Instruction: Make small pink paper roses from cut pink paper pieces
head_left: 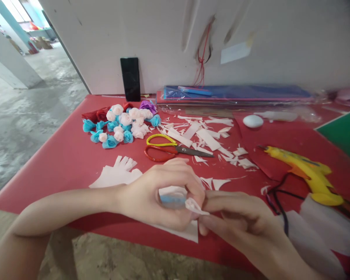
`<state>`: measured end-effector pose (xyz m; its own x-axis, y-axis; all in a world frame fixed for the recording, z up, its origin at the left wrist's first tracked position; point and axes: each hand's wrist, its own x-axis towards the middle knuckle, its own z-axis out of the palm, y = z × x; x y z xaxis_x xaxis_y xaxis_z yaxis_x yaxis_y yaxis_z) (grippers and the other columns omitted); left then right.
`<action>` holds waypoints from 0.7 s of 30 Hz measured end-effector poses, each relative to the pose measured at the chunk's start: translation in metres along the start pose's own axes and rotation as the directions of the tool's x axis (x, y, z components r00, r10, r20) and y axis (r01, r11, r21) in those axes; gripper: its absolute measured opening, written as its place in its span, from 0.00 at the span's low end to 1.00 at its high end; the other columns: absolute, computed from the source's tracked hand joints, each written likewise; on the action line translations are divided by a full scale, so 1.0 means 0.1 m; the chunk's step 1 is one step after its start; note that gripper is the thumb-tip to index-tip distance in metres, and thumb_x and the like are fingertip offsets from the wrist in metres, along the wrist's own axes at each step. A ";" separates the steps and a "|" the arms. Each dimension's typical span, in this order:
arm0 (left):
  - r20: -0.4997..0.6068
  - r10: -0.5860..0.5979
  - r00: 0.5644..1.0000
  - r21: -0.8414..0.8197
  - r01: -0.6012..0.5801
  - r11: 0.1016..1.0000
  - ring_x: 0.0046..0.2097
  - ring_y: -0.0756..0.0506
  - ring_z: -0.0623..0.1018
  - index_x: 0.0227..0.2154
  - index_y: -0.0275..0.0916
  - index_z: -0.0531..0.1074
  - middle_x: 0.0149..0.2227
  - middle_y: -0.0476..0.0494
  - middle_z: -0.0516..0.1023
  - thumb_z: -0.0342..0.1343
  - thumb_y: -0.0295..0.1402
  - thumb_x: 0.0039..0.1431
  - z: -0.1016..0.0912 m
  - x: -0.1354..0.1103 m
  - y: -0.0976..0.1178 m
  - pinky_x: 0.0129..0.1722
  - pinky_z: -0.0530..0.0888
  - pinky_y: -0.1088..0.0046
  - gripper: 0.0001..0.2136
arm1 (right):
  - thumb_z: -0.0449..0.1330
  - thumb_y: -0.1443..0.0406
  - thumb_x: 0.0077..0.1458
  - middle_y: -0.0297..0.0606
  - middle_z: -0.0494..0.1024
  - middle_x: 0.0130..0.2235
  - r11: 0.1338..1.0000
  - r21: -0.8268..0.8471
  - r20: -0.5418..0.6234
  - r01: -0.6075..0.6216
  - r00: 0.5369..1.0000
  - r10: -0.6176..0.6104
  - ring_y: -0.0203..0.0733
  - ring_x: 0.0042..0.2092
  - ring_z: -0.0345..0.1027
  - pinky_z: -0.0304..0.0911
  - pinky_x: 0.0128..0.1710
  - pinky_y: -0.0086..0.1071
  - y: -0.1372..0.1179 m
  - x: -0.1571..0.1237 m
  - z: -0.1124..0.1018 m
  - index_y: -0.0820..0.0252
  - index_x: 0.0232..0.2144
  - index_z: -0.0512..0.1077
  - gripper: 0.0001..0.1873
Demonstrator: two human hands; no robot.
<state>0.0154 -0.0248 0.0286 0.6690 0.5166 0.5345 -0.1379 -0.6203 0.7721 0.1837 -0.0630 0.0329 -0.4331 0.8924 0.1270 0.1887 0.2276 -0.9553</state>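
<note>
My left hand point(160, 194) is curled around a small roll of white and pale blue paper point(172, 196) just above the near edge of the red table point(61, 163). My right hand point(239, 221) meets it from the right, its fingertips pinching the loose white paper end point(195, 207) that sticks out of the roll. A flat piece of white paper point(186, 232) lies under both hands. Cut white paper with fringed edges point(116, 175) lies just beyond my left wrist.
Scissors with yellow and red handles point(169, 149) lie mid-table among white paper scraps point(207, 138). Several blue, white and red paper roses point(121, 124) sit at the back left. A yellow glue gun point(306, 173) with a black cord lies right. Coloured sheets point(236, 93) and a black phone point(130, 79) stand against the wall.
</note>
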 end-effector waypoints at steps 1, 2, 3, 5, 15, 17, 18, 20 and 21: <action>0.001 0.003 1.000 0.004 -0.003 1.000 0.29 0.51 0.71 0.24 0.34 0.64 0.24 0.45 0.72 0.55 0.21 0.46 0.00 0.00 0.00 0.35 0.68 0.72 0.05 | 0.59 0.68 0.48 0.30 0.71 0.16 0.999 0.022 0.012 -0.028 1.000 0.027 0.31 0.20 0.64 0.59 0.19 0.22 0.01 0.00 0.00 0.59 0.15 0.70 0.12; -0.001 0.006 1.000 0.011 -0.006 1.000 0.29 0.51 0.71 0.24 0.34 0.64 0.24 0.45 0.72 0.55 0.21 0.46 -0.01 0.00 0.00 0.35 0.69 0.72 0.05 | 0.59 0.67 0.49 0.31 0.71 0.17 0.997 0.046 0.025 -0.056 0.998 0.055 0.31 0.20 0.64 0.58 0.19 0.22 0.03 -0.01 0.00 0.59 0.15 0.70 0.12; -0.001 0.004 1.000 0.017 -0.004 1.000 0.30 0.51 0.71 0.24 0.34 0.64 0.25 0.45 0.72 0.55 0.21 0.45 -0.01 0.00 0.00 0.36 0.69 0.72 0.05 | 0.58 0.66 0.49 0.31 0.71 0.17 0.994 0.073 0.038 -0.084 0.996 0.082 0.31 0.20 0.63 0.58 0.19 0.22 0.05 -0.01 -0.01 0.59 0.16 0.71 0.12; 0.003 -0.003 1.000 0.027 0.003 1.000 0.30 0.51 0.71 0.24 0.34 0.64 0.25 0.45 0.72 0.54 0.21 0.45 -0.03 0.01 0.00 0.36 0.69 0.72 0.05 | 0.59 0.64 0.50 0.31 0.70 0.18 0.982 0.131 0.055 -0.135 0.990 0.129 0.30 0.21 0.62 0.57 0.19 0.22 0.09 -0.02 -0.01 0.59 0.17 0.72 0.12; 0.010 0.038 0.999 0.156 -0.039 0.987 0.31 0.51 0.71 0.24 0.33 0.66 0.26 0.44 0.73 0.55 0.24 0.47 -0.07 0.03 0.03 0.39 0.68 0.70 0.03 | 0.60 0.66 0.48 0.30 0.69 0.17 0.900 0.333 0.069 -0.281 0.959 0.274 0.26 0.17 0.55 0.55 0.17 0.21 0.13 -0.03 0.06 0.60 0.16 0.72 0.11; 0.004 0.055 0.998 0.194 -0.055 0.980 0.30 0.51 0.71 0.23 0.34 0.65 0.25 0.45 0.73 0.55 0.25 0.48 -0.06 0.03 0.03 0.39 0.68 0.69 0.04 | 0.59 0.67 0.48 0.30 0.69 0.17 0.930 0.273 0.044 -0.246 0.969 0.244 0.26 0.17 0.55 0.54 0.17 0.21 0.12 -0.02 0.06 0.60 0.15 0.71 0.12; 0.001 0.064 0.998 0.210 -0.063 0.976 0.30 0.51 0.71 0.22 0.34 0.65 0.25 0.45 0.73 0.55 0.25 0.48 -0.06 0.04 0.02 0.39 0.68 0.68 0.04 | 0.58 0.67 0.48 0.30 0.69 0.17 0.948 0.227 0.030 -0.222 0.975 0.221 0.26 0.17 0.55 0.54 0.16 0.21 0.10 -0.02 0.06 0.61 0.15 0.70 0.12; -0.001 0.081 0.997 0.236 -0.078 0.969 0.29 0.51 0.71 0.22 0.34 0.65 0.25 0.45 0.73 0.55 0.25 0.47 -0.05 0.04 0.02 0.38 0.68 0.68 0.04 | 0.57 0.68 0.49 0.29 0.67 0.15 0.982 0.103 -0.008 -0.156 0.987 0.158 0.27 0.16 0.56 0.54 0.15 0.21 0.07 -0.01 0.05 0.61 0.14 0.69 0.14; -0.002 0.085 0.996 0.247 -0.081 0.966 0.29 0.51 0.71 0.22 0.34 0.65 0.24 0.45 0.73 0.55 0.25 0.47 -0.05 0.03 0.02 0.37 0.68 0.69 0.04 | 0.57 0.68 0.49 0.29 0.66 0.14 0.993 0.031 -0.031 -0.112 0.993 0.113 0.28 0.16 0.56 0.54 0.15 0.21 0.05 -0.01 0.04 0.61 0.13 0.68 0.14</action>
<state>0.0140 -0.0214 0.0335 0.6533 0.4636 0.5986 -0.0069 -0.7870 0.6170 0.1812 -0.0644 0.0267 -0.3819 0.9238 0.0268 0.2082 0.1143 -0.9714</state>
